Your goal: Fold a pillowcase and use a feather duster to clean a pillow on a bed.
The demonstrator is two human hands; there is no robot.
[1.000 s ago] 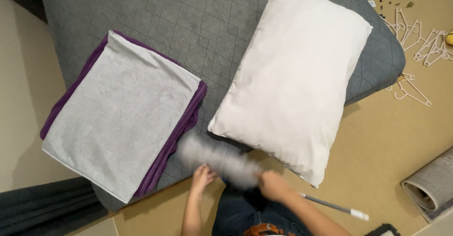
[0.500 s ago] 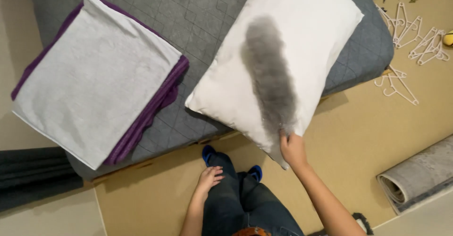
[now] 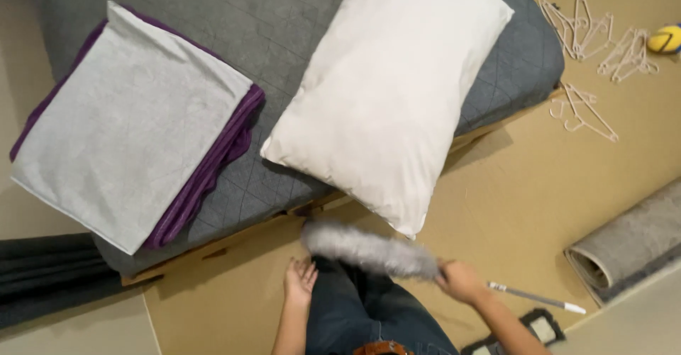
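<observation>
My right hand grips a grey fluffy duster by its handle, whose thin end sticks out to the right. The duster head lies level, just below the near corner of a white pillow and above my legs in jeans. My left hand hangs open beside my left thigh, holding nothing. The pillow rests on a grey quilted mattress. A folded grey sheet lies on a purple blanket at the mattress's left.
Several pale clothes hangers are scattered on the tan floor at the upper right, beside a yellow ball. A rolled grey rug lies at the right. Dark fabric lies at the lower left. A dark object sits by my right arm.
My right hand has swung the duster off the pillow's top, down to below its near corner. The left hand has stayed low by my legs.
</observation>
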